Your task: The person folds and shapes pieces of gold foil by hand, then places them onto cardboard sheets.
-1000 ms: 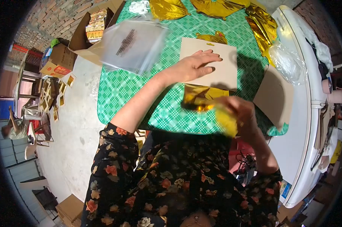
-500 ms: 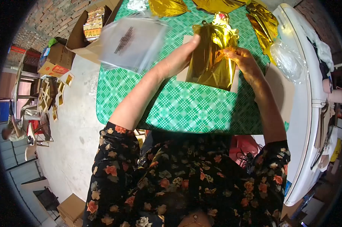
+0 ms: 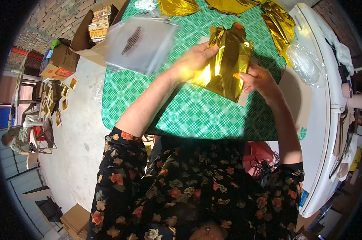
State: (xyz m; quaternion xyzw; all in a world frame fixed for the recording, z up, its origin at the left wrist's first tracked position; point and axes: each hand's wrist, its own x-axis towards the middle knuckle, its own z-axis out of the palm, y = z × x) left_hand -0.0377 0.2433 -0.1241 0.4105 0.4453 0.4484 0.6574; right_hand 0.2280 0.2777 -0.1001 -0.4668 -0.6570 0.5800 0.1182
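Observation:
A shiny gold foil sheet [image 3: 228, 68], folded roughly into a rectangle with an uneven top, lies over a piece of cardboard [image 3: 243, 99] on the green checked tablecloth [image 3: 197, 116]. My left hand [image 3: 195, 62] grips its left edge, thumb on top and the other fingers mostly hidden behind. At the right edge, my right hand [image 3: 259, 80] is closed with thumb and fingers on the foil, near a small orange spot. To the left of my left hand lies a stack of clear plastic bags [image 3: 143, 44] with dark print.
More gold foil pieces [image 3: 179, 7] line the table's far side, one [image 3: 279, 28] at the right beside a clear plastic bag [image 3: 305, 64]. An open box [image 3: 83, 44] stands left. A white refrigerator [image 3: 323, 120] is at the right. Another person [image 3: 19, 138] sits far left.
The foil has tilted, its lower edge now sloping down to the right. My left hand has shifted slightly down around its edge; my right hand has moved a little lower. The far person has changed posture.

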